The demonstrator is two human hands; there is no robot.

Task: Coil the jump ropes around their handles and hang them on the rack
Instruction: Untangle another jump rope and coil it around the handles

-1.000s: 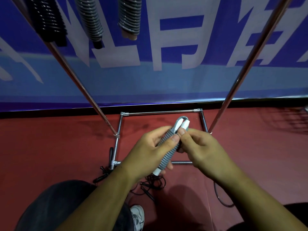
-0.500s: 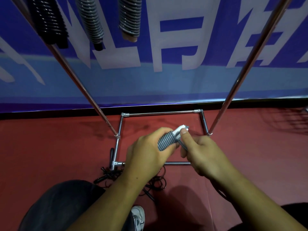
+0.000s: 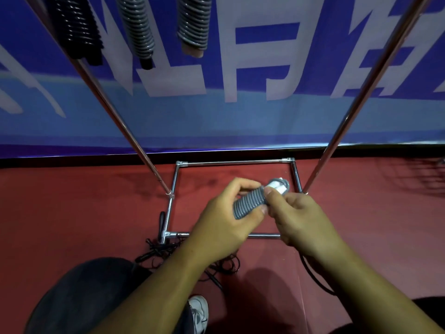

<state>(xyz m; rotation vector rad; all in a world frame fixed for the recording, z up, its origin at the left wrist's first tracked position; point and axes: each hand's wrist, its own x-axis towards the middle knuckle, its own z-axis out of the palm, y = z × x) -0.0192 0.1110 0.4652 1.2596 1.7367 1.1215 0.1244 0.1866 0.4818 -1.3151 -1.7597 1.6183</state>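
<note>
Low and central, close before the body: coiled grey jump rope [image 3: 250, 203], long axis slanting from lower left up to upper right. Gripped round its lower half by left hand [image 3: 224, 220]; pinched near the white handle ends [image 3: 277, 186] by right hand [image 3: 303, 220]. Well above, at top left, hung bundles [image 3: 193, 22] on the rack [image 3: 114, 112]; likely calls for lifting up and leftward.

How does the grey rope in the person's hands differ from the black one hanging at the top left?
The grey rope is held tilted by the left hand and right hand, low over the floor; the black rope hangs high up beside the rack pole, untouched. The grey rope shows white handle ends; the black rope looks dark all over. Both are wound in tight turns.
</note>
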